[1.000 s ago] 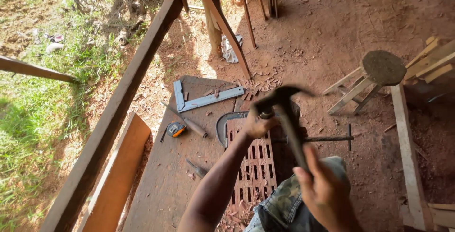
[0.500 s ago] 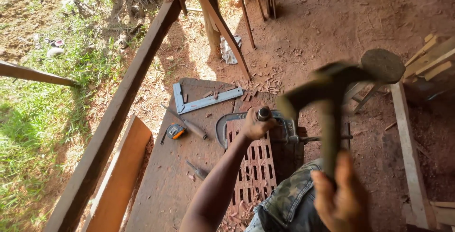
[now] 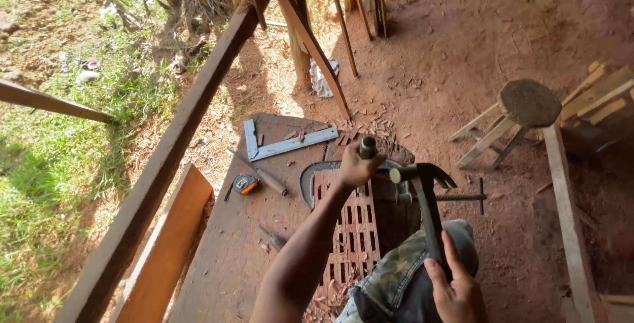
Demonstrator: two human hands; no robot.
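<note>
My left hand [image 3: 355, 168] grips a chisel upright, its round handle top [image 3: 368, 146] showing above my fingers. The chisel stands on a reddish wooden panel [image 3: 349, 227] cut with rows of slots, which lies on the workbench [image 3: 231, 257]. My right hand [image 3: 457, 291] holds the handle of a claw hammer. The hammer's head [image 3: 422, 173] is just right of the chisel's top, close to my left hand. A metal clamp [image 3: 308, 185] curves around the panel's far end, its screw bar [image 3: 462, 197] sticking out to the right. The chisel's blade is hidden.
A steel square [image 3: 284, 143], a tape measure [image 3: 246, 184], a loose chisel [image 3: 267, 179] and another small tool [image 3: 272, 237] lie on the bench. A wooden stool [image 3: 526, 106] stands on the dirt at right. A thick beam [image 3: 165, 158] runs along the left, with planks [image 3: 165, 250] beside it.
Half a second ago the hammer was raised high to the right. It has swung down and left, and its head is now beside the chisel's top. My left hand stayed put.
</note>
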